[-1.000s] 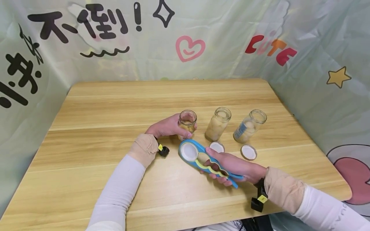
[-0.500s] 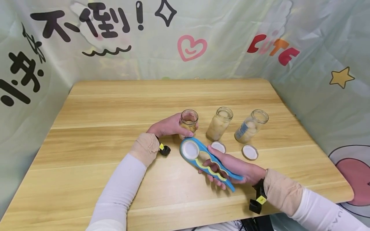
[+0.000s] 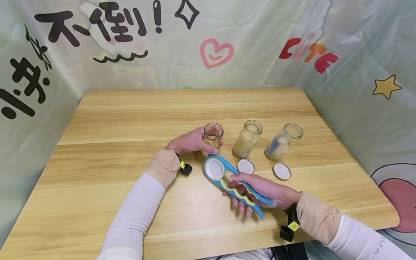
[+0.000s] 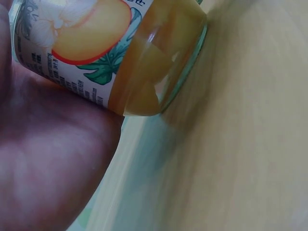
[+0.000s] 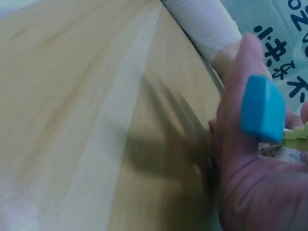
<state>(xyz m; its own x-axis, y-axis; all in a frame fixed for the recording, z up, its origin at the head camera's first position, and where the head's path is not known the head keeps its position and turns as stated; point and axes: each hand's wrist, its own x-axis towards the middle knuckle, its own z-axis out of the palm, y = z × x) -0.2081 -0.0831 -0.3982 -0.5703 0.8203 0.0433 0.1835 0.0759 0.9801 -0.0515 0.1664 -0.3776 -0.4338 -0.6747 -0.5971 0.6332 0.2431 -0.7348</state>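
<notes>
My left hand [image 3: 191,141] grips an uncapped glass jar [image 3: 212,134] standing on the table. In the left wrist view, its fruit label [image 4: 91,33] and yellow fruit pieces [image 4: 144,82] show. My right hand [image 3: 260,189] holds a blue and yellow jar opener [image 3: 235,193], thumb over the upper handle and fingers about the lower one. A white-lined lid [image 3: 214,169] sits inside the opener's ring, just in front of the jar. In the right wrist view, a blue handle end [image 5: 263,109] crosses the palm; most of the tool is out of sight there.
Two more uncapped jars, a middle jar [image 3: 247,141] and a right jar [image 3: 282,142], stand to the right. In front of them lie a lid [image 3: 245,166] and another lid [image 3: 281,171], white side up. Printed curtains surround the wooden table [image 3: 130,115].
The opener's handles have spread a little apart as my right fingers loosened and shifted. My left hand and its jar keep their place; the whole view has drifted slightly.
</notes>
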